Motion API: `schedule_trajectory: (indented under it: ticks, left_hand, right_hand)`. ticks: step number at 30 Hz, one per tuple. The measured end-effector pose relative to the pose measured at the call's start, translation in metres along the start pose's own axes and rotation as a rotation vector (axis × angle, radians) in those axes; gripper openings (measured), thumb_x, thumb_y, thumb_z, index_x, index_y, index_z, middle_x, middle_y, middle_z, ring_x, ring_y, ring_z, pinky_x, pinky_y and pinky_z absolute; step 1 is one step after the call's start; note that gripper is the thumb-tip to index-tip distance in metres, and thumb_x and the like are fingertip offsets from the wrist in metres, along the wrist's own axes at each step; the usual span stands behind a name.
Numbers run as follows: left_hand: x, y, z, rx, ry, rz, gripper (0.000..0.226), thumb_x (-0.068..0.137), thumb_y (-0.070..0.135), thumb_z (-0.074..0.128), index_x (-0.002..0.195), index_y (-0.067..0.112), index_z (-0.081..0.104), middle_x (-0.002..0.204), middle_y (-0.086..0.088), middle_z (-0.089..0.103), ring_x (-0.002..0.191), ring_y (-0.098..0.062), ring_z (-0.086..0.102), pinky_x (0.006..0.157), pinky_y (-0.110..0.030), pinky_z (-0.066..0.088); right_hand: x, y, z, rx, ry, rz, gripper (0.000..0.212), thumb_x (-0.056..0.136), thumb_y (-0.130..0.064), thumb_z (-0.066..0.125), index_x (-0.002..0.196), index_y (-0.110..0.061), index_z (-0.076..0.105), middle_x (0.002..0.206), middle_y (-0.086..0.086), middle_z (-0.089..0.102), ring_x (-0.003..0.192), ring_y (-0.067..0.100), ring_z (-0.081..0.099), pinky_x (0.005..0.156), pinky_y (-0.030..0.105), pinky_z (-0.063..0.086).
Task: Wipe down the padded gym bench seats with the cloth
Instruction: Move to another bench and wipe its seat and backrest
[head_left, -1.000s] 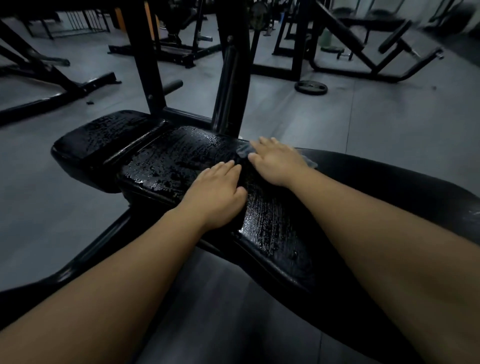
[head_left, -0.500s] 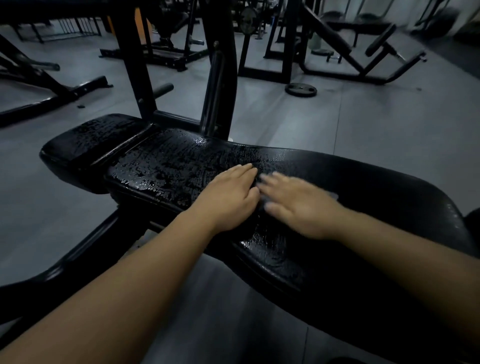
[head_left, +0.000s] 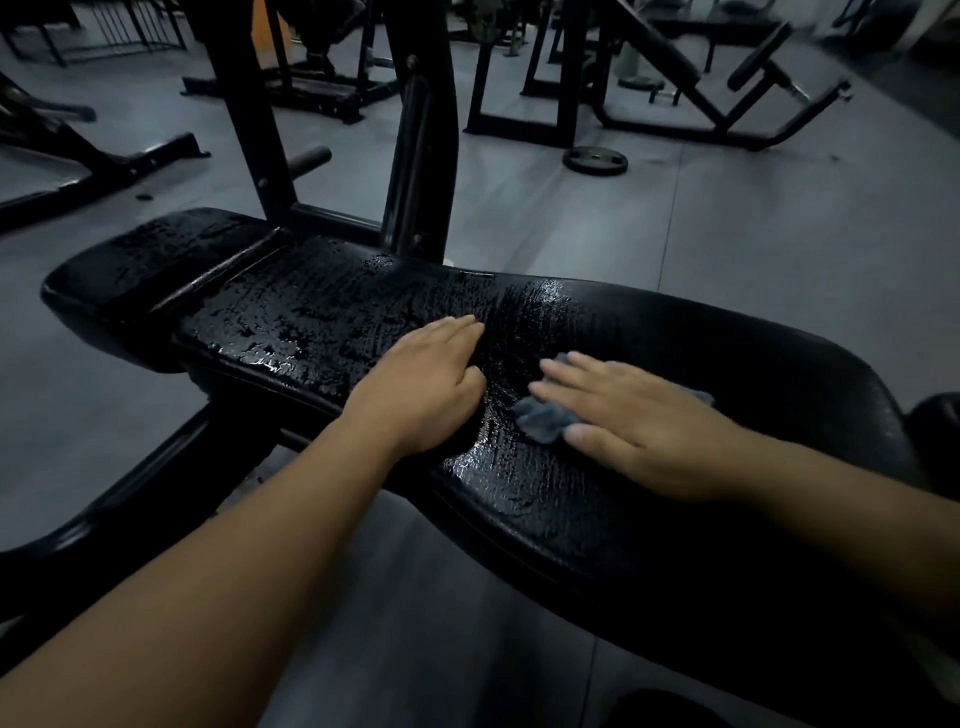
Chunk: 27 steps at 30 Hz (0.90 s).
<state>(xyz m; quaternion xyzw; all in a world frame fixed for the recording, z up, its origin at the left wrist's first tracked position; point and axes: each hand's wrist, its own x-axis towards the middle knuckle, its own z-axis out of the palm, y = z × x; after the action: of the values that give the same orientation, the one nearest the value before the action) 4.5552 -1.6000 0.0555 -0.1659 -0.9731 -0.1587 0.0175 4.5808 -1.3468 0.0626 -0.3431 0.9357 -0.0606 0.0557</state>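
A long black padded bench pad (head_left: 727, 353) runs across the middle of the view, wet and glistening on its left half. A shorter seat pad (head_left: 150, 260) adjoins it at the left end, also beaded with liquid. My right hand (head_left: 639, 415) lies flat on a small grey-blue cloth (head_left: 543, 418), pressing it onto the long pad; the cloth peeks out under the fingers and thumb. My left hand (head_left: 426, 389) rests palm down on the wet pad just left of the cloth, fingers together, holding nothing.
Two black steel uprights (head_left: 421, 130) of the bench frame rise just behind the pad. A weight plate (head_left: 596, 161) lies on the grey floor beyond. Other benches and racks (head_left: 701, 88) stand at the back, and a frame leg (head_left: 104, 171) at the left.
My right hand has slid with the cloth from the pad's far edge toward me and to the right. My left hand has stayed planted on the pad. The view shifted slightly.
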Motion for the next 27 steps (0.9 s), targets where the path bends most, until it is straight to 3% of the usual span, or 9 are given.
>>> schedule_trajectory:
  ticks: [3,5,7,11,13,17,19,23,27]
  left_hand:
    - [0.0,0.004,0.0,0.05,-0.013,0.002,0.058,0.103,0.031,0.034,0.158,0.017,0.023,0.166,0.001,0.016,0.152,-0.013,0.011,0.122,-0.029,0.007]
    - [0.002,0.005,0.0,0.075,-0.033,0.003,0.058,0.103,0.032,0.033,0.158,0.017,0.022,0.166,0.0,0.014,0.152,-0.013,0.009,0.122,-0.029,0.006]
    - [0.002,0.004,0.0,0.08,-0.049,-0.003,0.058,0.103,0.031,0.034,0.158,0.016,0.022,0.166,0.0,0.014,0.152,-0.014,0.01,0.122,-0.029,0.007]
    - [0.001,0.003,-0.002,0.072,-0.059,-0.01,0.057,0.103,0.028,0.035,0.157,0.015,0.024,0.166,-0.001,0.015,0.152,-0.015,0.011,0.124,-0.03,0.009]
    - [-0.001,0.008,-0.002,0.071,-0.059,-0.016,0.057,0.103,0.028,0.034,0.157,0.014,0.024,0.166,-0.002,0.015,0.153,-0.016,0.011,0.124,-0.03,0.009]
    - [-0.007,0.036,0.009,0.039,-0.056,0.072,0.057,0.102,0.031,0.034,0.155,0.013,0.029,0.164,-0.004,0.021,0.152,-0.018,0.016,0.123,-0.03,0.01]
    - [-0.01,0.046,0.013,0.04,-0.061,0.099,0.064,0.096,0.037,0.026,0.155,0.013,0.031,0.164,-0.005,0.023,0.151,-0.018,0.017,0.123,-0.03,0.011]
    - [-0.011,0.043,0.014,0.06,-0.053,0.094,0.067,0.094,0.042,0.024,0.155,0.015,0.029,0.164,-0.003,0.021,0.152,-0.017,0.015,0.124,-0.034,0.012]
    - [-0.012,0.053,0.017,0.133,-0.09,0.08,0.06,0.103,0.042,0.03,0.157,0.017,0.023,0.166,-0.004,0.015,0.153,-0.019,0.011,0.124,-0.038,0.01]
  right_hand:
    - [0.037,0.032,-0.006,-0.017,0.085,0.248,0.065,0.098,-0.061,0.013,0.157,-0.037,0.016,0.166,-0.01,0.009,0.154,0.012,0.005,0.125,0.044,0.012]
    - [0.067,0.028,-0.006,-0.027,0.108,0.394,0.057,0.105,-0.052,0.018,0.159,-0.034,0.016,0.167,-0.005,0.008,0.154,0.016,0.006,0.125,0.044,0.01]
    - [0.066,0.004,-0.001,-0.027,0.1,0.353,0.058,0.105,-0.052,0.017,0.159,-0.032,0.013,0.168,-0.005,0.005,0.154,0.016,0.003,0.124,0.041,0.006]
    - [-0.024,-0.052,0.012,0.06,0.046,0.066,0.072,0.09,-0.065,0.002,0.158,-0.041,0.008,0.163,-0.021,-0.006,0.151,0.002,-0.012,0.123,0.031,-0.004]
    - [-0.038,-0.037,0.01,0.054,0.015,0.118,0.069,0.091,-0.065,0.003,0.157,-0.045,0.006,0.163,-0.022,-0.007,0.15,0.0,-0.012,0.124,0.032,-0.002]
    - [0.001,-0.02,0.006,-0.019,0.108,0.386,0.06,0.103,-0.054,0.015,0.159,-0.034,0.013,0.168,-0.006,0.006,0.154,0.013,0.002,0.125,0.04,0.007]
    - [-0.005,-0.038,0.011,-0.025,0.112,0.334,0.058,0.105,-0.051,0.018,0.159,-0.031,0.012,0.168,-0.005,0.005,0.154,0.014,0.0,0.124,0.039,0.004]
    - [-0.076,-0.065,0.012,0.072,0.058,0.149,0.064,0.097,-0.057,0.012,0.159,-0.039,0.01,0.164,-0.02,-0.005,0.151,0.003,-0.011,0.121,0.027,-0.005]
    - [-0.062,-0.022,0.007,0.021,0.087,0.347,0.063,0.099,-0.06,0.014,0.158,-0.039,0.013,0.167,-0.012,0.004,0.153,0.009,0.0,0.124,0.035,0.004]
